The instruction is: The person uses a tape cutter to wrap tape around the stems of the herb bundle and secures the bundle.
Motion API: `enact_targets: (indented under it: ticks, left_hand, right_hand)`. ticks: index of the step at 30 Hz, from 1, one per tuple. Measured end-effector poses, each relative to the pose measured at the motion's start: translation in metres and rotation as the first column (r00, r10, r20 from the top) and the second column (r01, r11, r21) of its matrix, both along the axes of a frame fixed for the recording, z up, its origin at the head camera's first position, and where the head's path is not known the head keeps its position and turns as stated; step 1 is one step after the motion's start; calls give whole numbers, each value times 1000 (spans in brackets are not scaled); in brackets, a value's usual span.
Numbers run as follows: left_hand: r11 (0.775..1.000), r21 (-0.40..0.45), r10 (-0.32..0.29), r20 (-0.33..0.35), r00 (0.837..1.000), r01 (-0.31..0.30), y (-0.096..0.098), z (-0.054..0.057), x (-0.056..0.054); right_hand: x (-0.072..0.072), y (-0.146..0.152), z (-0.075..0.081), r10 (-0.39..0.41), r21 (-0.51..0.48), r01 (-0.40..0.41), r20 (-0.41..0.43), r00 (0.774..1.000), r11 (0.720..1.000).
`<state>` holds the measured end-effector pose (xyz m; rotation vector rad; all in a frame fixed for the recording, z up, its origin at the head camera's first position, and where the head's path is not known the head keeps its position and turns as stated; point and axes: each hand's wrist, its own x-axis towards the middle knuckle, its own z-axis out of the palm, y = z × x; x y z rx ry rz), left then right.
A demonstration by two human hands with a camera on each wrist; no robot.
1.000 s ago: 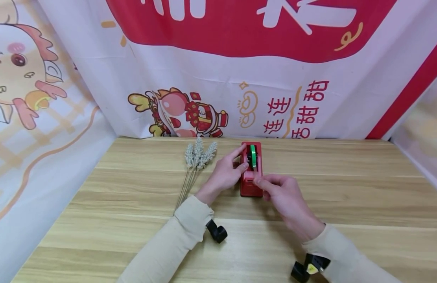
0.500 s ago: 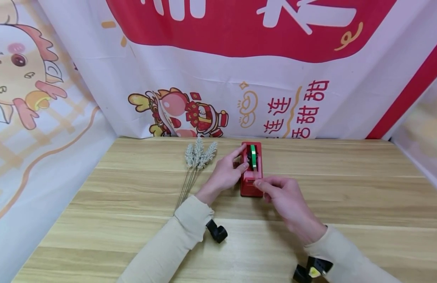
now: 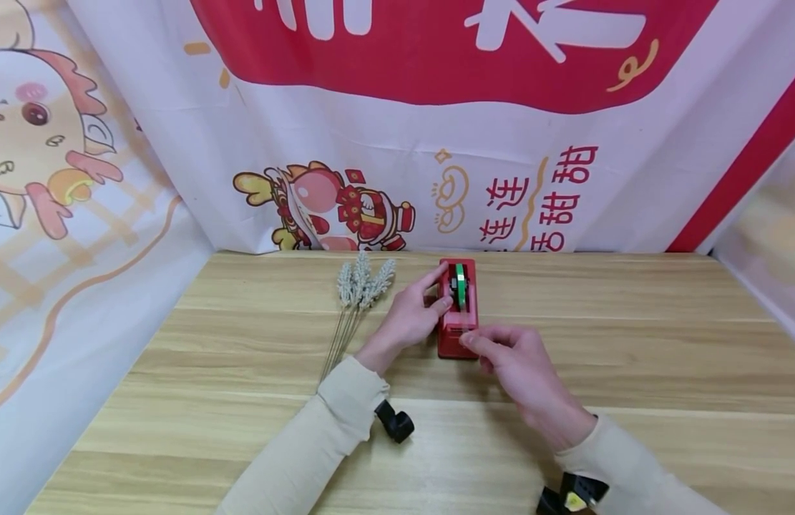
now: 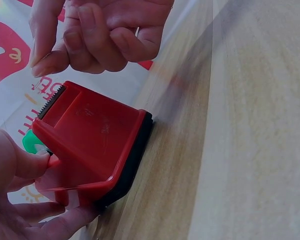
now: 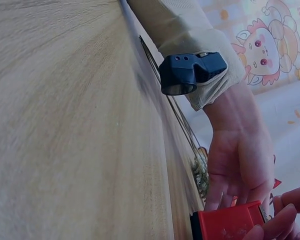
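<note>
A red tape dispenser (image 3: 451, 348) with a black base stands near the back of the table, its serrated cutter edge (image 4: 51, 103) showing in the left wrist view. Inside it sits a green-cored tape roll (image 3: 461, 287). My left hand (image 3: 408, 316) grips the dispenser from its left side, thumb at the roll and fingers along the body. Just over the cutter end, thumb and index finger of my right hand (image 3: 521, 366) pinch the free end of the clear tape. The strip itself is thin and hard to see.
Several dried grey flower stems (image 3: 358, 286) lie on the wooden table (image 3: 629, 343) left of my left hand. A printed cloth (image 3: 384, 129) hangs behind the table's back edge. Black cameras (image 3: 397, 423) sit at both wrists.
My right hand has shifted slightly toward me, drawing the tape end a little past the cutter. The left hand and dispenser stay put.
</note>
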<state>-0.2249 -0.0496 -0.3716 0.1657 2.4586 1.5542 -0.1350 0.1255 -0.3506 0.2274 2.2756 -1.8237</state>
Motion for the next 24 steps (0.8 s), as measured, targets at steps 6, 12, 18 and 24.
enact_targets:
  ticks: [6, 12, 18, 24]
  left_hand:
    - [1000, -3, 0, -13, 1000, 0, 0, -1, 0]
    - [1000, -7, 2, -15, 1000, -2, 0, 0, 0]
    - [1000, -13, 3, -10, 1000, -3, 0, -1, 0]
    - [1000, -7, 3, -12, 1000, -3, 0, -1, 0]
  right_hand:
    - [1, 1, 1, -14, -4, 14, 15, 1000, 1000]
    - [2, 1, 2, -20, 0, 20, 32, 999, 1000]
    - [5, 1, 1, -11, 4, 11, 20, 1000, 1000]
    - [7, 1, 1, -1, 18, 1, 7, 1000, 1000]
